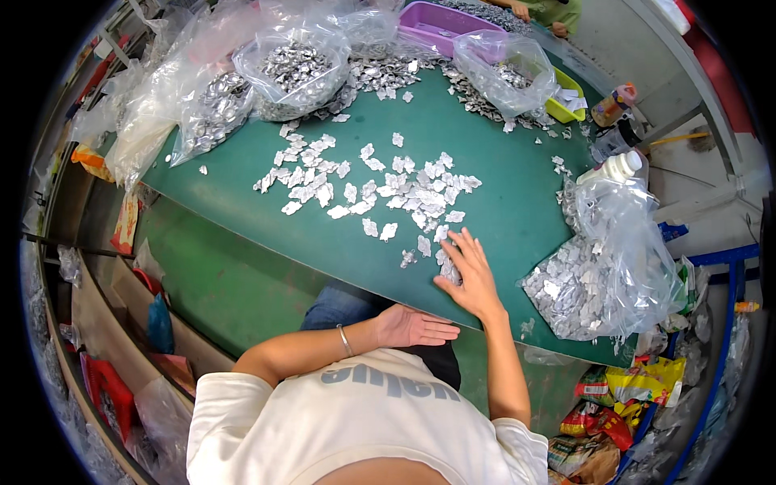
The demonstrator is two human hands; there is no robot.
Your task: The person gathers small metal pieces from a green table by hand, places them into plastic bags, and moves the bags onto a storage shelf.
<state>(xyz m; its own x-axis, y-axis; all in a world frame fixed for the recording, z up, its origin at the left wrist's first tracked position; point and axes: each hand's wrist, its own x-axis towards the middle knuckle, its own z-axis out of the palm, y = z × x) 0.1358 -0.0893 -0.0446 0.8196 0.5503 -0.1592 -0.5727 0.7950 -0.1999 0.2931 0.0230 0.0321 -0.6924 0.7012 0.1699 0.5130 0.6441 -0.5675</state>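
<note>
Small flat silvery metal pieces (pixel 420 190) with wavy outlines lie scattered over the middle of the green table (pixel 517 234). My right hand (pixel 475 283) rests on the table near its front edge, fingers stretched out and open. Several metal pieces (pixel 447 265) lie against its thumb and under the fingers; the palm side is hidden. Just at the table's front edge is my left hand (pixel 411 326), palm turned up, fingers straight, nothing in it. A bracelet (pixel 345 340) circles the left wrist.
Clear plastic bags of metal pieces stand along the back (pixel 295 69) and at the right (pixel 578 283). A purple basket (pixel 440 24), a green tray (pixel 572 95) and a white bottle (pixel 618 167) are farther off. Another person's hand (pixel 521 11) shows at the far end.
</note>
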